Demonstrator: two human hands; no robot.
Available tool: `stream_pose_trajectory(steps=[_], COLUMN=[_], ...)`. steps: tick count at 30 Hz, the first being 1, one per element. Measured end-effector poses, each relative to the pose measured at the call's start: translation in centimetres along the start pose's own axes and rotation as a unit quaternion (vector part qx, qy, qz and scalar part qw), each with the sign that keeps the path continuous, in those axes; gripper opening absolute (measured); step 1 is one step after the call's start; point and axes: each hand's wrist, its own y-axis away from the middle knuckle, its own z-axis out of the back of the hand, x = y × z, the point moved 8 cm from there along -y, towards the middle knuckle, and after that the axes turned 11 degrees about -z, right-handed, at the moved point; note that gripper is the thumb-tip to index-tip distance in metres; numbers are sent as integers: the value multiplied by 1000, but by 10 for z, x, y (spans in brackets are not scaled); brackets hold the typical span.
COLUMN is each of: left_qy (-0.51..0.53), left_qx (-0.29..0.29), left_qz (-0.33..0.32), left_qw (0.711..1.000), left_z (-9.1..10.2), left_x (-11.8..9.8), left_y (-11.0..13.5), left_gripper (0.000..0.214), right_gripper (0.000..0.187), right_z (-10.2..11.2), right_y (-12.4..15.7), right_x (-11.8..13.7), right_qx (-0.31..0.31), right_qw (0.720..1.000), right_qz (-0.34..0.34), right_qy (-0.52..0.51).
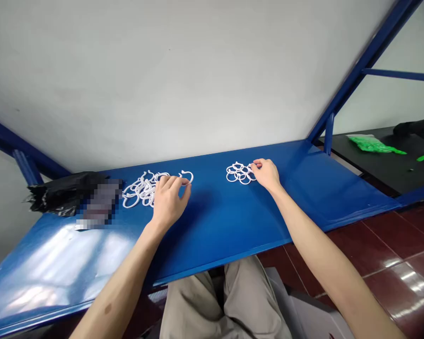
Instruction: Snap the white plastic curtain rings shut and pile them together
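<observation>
A white shower curtain ring point(188, 177), with a gap in its loop, is pinched between the thumb and index finger of my left hand point(170, 197). That hand hovers at the right side of a loose pile of similar white rings point(138, 189) and hides part of it. Farther right, several white rings point(238, 173) lie overlapping in a neat cluster on the blue table point(212, 221). At this cluster's right edge, my right hand point(266, 173) has its thumb and fingertips closed on one ring point(251, 175).
A crumpled black plastic bag point(61, 188) and a blurred-out dark item point(101, 203) lie left of the pile. Blue frame posts point(353, 80) slant up at both ends. A bag of green pieces point(371, 143) rests on a black table point(385, 169) at right.
</observation>
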Motion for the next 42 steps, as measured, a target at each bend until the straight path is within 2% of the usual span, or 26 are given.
stream_pose_trajectory(steps=[4, 6, 8, 11, 13, 14, 16, 18, 20, 22, 24, 26, 29, 35, 38, 42], left_qy=[43, 57, 73, 97, 111, 117, 130, 142, 142, 135, 141, 160, 172, 206, 233, 236], left_qx=[17, 30, 45, 65, 80, 87, 89, 62, 13, -7, 27, 76, 91, 35, 8, 6], left_qz=[-39, -57, -72, -94, -117, -129, -149, -144, -90, -2, 61, 80, 89, 70, 37, 0], left_qw=[998, 996, 994, 989, 984, 981, 976, 977, 986, 991, 988, 981, 977, 975, 972, 972], left_z=[-5, -9, -13, -17, -21, -22, -24, -20, -14, -13, -19, -29, -35, -32, -29, -29], left_x=[-18, -27, -36, -48, -55, -59, -65, -66, -59, -45, -36, -35, -35, -35, -39, -44], left_y=[-1, -1, -1, 0, 0, 1, 1, 1, 1, 4, 8, 11, 13, 12, 13, 18], left_gripper=[9, 9, 10, 12, 14, 14, 14, 11, 9, 12, 20, 24, 22, 23, 25, 27], right_gripper=[29, 28, 27, 28, 26, 24, 22, 23, 25, 25, 25, 25, 25, 29, 26, 26], right_z=[14, 17, 8, -18, -30, -33, -37, -39, -38, -35, -32, -31, -34, -45, -46, -49], right_y=[16, 36, 62, 106, 126, 132, 136, 135, 131, 129, 128, 128, 135, 156, 165, 174], right_x=[19, 39, 62, 92, 100, 102, 102, 99, 97, 95, 95, 94, 96, 102, 103, 100], right_qx=[-89, -95, -24, 156, 200, 201, 188, 183, 189, 186, 172, 155, 132, 91, 76, 44], right_qw=[992, 981, 964, 922, 909, 909, 914, 917, 916, 917, 920, 924, 925, 913, 896, 868], right_qz=[83, 159, 236, 307, 309, 308, 301, 287, 272, 264, 260, 264, 301, 396, 437, 489], right_qy=[-17, -64, -122, -178, -194, -197, -197, -207, -226, -236, -236, -230, -193, -45, -1, 70])
